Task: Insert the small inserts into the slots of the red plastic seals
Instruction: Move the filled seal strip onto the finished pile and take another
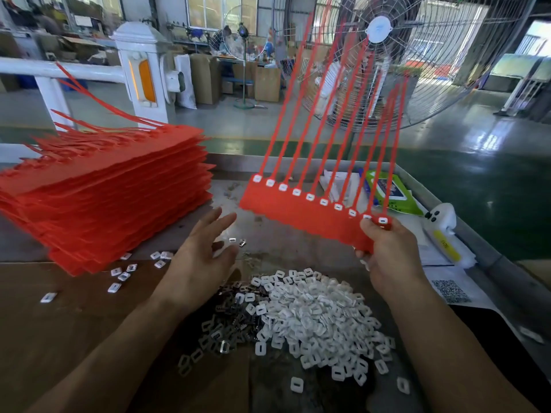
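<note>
A single view is given, taken from a wide-angle camera worn on the person's head. It is aimed forward and down across a work table [35, 329], seen from close above. Both forearms are seen entering from the bottom edge, the left hand [199, 263] and right hand [387, 257] lying near the middle of the picture. Beyond the table's far edge, a factory floor [477, 162] and a large fan [387, 55] are taken in, with straight lines curved toward the edges by the lens.

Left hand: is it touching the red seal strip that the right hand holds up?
Apart. The head view shows bare table between the left hand and the red seal strip.
</note>
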`<state>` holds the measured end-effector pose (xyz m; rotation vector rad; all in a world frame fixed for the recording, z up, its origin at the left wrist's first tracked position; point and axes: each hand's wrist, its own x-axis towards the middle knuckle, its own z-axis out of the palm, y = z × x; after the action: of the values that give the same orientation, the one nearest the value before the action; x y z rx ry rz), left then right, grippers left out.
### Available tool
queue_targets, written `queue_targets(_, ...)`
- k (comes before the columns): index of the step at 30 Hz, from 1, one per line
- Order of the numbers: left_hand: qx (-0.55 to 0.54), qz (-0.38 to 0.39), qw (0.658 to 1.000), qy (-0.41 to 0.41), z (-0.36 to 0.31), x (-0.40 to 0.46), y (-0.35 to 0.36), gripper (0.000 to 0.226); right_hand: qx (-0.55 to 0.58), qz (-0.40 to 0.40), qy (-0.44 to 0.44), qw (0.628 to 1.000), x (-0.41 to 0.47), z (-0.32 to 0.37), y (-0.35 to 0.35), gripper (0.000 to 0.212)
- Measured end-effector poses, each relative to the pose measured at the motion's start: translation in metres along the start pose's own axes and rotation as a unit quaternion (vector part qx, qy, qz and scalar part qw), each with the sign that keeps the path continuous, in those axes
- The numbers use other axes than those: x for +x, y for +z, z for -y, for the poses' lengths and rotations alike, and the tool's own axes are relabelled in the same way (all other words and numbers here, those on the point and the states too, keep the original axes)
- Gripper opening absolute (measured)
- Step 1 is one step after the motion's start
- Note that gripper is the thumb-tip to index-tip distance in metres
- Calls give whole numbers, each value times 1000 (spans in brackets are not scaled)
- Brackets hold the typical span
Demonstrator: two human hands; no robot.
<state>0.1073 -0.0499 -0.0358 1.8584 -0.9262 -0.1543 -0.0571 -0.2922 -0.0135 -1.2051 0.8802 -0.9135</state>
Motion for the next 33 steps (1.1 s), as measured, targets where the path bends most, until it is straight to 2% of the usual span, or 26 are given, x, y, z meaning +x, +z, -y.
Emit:
queue_targets(3,-24,-5,1000,17,0,-2,1,44,58,-52,45,996,8,4,-5,10)
queue_targets(7,-15,-5,1000,23,-4,-4,2,36,113,-93,64,987,15,6,-11,23)
queue_targets(10,-7,-5,1000,22,-5,-4,1,32,119,-117,51,985,15,6,-12,30)
queue_targets(14,-4,3,1000,12,-7,-7,0,29,67,-150,14,986,14,6,-10,37)
queue_targets(17,5,3,1000,21,-8,-8,0,28,73,-146,27,986,12,4,-8,32)
queue_targets(20,14,4,999,28,-11,-8,1,28,129,-132,55,981,10,6,-4,31)
queue_targets(27,37,22,999,26,-14,-9,2,20,201,-32,116,972,11,14,-2,37)
queue_targets(30,41,21,999,24,-11,-8,0,20,181,-9,129,975,11,14,-4,35)
queue_targets(33,32,4,999,24,-7,-5,-3,20,110,-18,121,986,11,7,-13,19)
